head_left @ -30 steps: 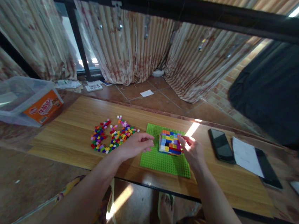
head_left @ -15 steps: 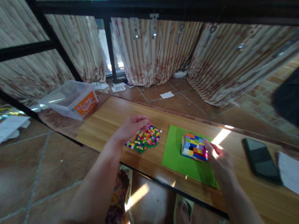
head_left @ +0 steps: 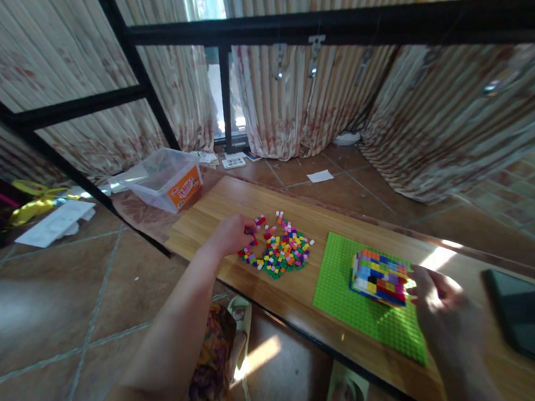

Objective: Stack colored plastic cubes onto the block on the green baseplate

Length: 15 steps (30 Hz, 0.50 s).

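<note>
A loose pile of small, many-coloured toy bricks [head_left: 289,247] lies on the wooden table. My left hand [head_left: 230,236] is at the pile's left edge, fingers curled down among red and dark bricks; whatever sits under the fingertips is too small to name. To the right lies a green baseplate [head_left: 334,295], bearing a rectangular block of stacked toy bricks [head_left: 378,277] in blue, orange, yellow, white and red. My right hand [head_left: 442,299] is by the block's right end, thumb and fingers drawn together close to its edge. Whether they pinch a brick is hidden.
A dark phone [head_left: 521,313] lies on the wooden table [head_left: 223,199] right of the baseplate. A clear plastic bin [head_left: 156,180] with an orange label stands beyond the left end. A black metal frame [head_left: 264,33] crosses in front of the curtains.
My left hand has moved from above the pile to its left edge, and bricks there are spread wider with a gap. My right hand stays near the block's right end. The view has shifted left.
</note>
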Tool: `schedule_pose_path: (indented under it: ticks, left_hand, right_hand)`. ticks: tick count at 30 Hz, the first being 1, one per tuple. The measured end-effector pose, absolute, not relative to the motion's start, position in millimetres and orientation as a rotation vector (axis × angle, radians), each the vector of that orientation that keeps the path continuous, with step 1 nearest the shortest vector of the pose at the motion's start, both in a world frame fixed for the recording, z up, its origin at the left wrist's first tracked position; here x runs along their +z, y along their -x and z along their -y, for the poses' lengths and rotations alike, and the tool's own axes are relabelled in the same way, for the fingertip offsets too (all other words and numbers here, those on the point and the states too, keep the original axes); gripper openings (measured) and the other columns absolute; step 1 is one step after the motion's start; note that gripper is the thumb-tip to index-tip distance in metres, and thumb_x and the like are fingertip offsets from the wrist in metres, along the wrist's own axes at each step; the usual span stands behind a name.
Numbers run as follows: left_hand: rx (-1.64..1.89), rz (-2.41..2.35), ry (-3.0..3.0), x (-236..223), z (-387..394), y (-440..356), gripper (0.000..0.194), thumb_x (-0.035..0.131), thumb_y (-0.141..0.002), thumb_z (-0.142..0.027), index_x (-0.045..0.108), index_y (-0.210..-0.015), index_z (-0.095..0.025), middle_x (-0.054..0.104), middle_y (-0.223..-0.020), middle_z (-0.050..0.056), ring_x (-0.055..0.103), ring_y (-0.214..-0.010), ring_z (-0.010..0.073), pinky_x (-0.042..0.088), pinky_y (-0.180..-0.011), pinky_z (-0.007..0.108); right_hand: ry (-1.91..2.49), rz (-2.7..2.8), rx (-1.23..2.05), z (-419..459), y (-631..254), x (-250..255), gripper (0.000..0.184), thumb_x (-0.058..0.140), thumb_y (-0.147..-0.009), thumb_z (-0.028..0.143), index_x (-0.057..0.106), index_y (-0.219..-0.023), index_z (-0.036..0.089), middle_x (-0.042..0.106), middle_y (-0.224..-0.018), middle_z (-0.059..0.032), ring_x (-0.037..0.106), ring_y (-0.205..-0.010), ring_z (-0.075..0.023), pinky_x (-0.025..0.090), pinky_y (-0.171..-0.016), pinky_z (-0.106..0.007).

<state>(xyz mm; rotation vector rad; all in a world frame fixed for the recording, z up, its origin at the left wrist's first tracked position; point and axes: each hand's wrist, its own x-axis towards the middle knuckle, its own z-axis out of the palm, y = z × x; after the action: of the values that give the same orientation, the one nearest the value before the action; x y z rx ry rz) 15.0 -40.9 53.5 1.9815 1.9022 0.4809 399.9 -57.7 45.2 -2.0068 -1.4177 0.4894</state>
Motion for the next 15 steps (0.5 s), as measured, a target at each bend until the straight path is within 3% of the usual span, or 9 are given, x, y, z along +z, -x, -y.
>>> schedule_pose_path:
  ticks: [6, 15]
  left_hand:
    - [0.323, -2.004, -2.020, 46, 36, -20, 0.028, 0.061, -0.071, -0.015, 0.074, -0.095, -0.021, 0.072, -0.099, 0.006, 0.065, -0.089, 0.0210, 0.047, -0.078, 0.028]
    - [0.577, -2.286, -1.757, 45, 28, 14, 0.032, 0.048, -0.081, -0.010, 0.073, -0.100, -0.016, 0.073, -0.099, 0.009, 0.066, -0.088, 0.0190, 0.049, -0.080, 0.029]
  right_hand:
    - [2.055, 1.467, 0.385, 56, -398, 44, 0.054, 0.045, -0.080, 0.057, 0.071, -0.102, 0.016, 0.070, -0.073, -0.0126, 0.066, -0.069, -0.0290, 0.043, -0.060, -0.036]
    - [2.110, 1.467, 0.363, 53, -405, 40, 0.050, 0.047, -0.075, 0.057, 0.072, -0.098, 0.020, 0.070, -0.072, -0.0120, 0.064, -0.066, -0.0290, 0.042, -0.056, -0.036]
